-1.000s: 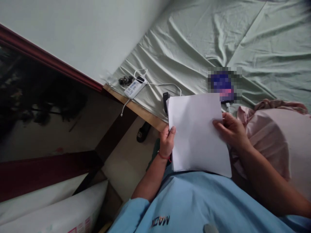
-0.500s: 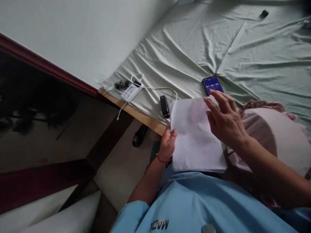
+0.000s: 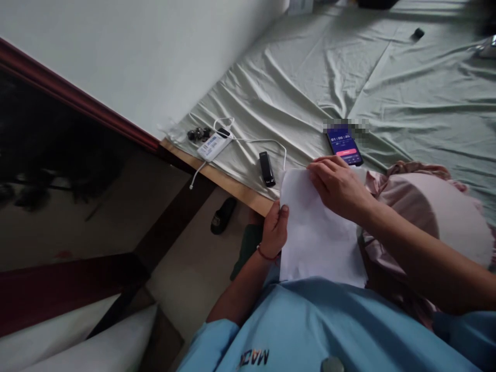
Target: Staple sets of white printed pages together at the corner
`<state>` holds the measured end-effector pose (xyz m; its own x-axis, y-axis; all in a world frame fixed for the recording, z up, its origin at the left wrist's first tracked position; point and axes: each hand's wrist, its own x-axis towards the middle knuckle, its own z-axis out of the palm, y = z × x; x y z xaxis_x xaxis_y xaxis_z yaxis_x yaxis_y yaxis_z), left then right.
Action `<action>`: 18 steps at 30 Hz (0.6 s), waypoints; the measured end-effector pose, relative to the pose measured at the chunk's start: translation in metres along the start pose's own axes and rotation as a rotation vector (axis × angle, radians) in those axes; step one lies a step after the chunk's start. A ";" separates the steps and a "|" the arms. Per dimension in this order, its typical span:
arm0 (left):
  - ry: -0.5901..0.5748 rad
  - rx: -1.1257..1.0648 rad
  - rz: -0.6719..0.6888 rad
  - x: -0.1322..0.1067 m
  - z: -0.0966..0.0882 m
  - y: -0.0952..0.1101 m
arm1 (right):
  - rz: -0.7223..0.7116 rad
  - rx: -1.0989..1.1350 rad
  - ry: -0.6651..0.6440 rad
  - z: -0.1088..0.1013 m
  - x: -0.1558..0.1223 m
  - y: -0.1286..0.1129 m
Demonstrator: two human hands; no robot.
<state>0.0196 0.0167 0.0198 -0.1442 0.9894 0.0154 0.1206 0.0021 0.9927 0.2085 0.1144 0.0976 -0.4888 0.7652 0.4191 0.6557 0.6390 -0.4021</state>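
A white sheet of paper rests on my lap at the edge of the bed. My left hand grips its left edge, thumb on top and fingers underneath. My right hand lies over the top of the sheet with its fingers curled around the far edge. Just beyond that hand a phone with a lit screen lies on the sheet-covered bed.
On the pale green bedsheet lie a small black device, a white power bank with cable and dark small items by the wall. A pink pillow sits to my right. A dark slipper is on the floor below.
My right hand moved from the sheet's right edge up across it to its top edge and curled there. The paper shifted slightly; my left hand kept its grip.
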 end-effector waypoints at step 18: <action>-0.161 0.097 -0.026 0.024 0.008 0.027 | -0.297 -0.068 -0.041 -0.002 0.002 -0.018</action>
<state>0.0270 0.0417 0.0460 0.0099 0.9992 -0.0377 0.2146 0.0347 0.9761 0.1968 0.1047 0.1072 -0.6870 0.5488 0.4762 0.5166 0.8298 -0.2111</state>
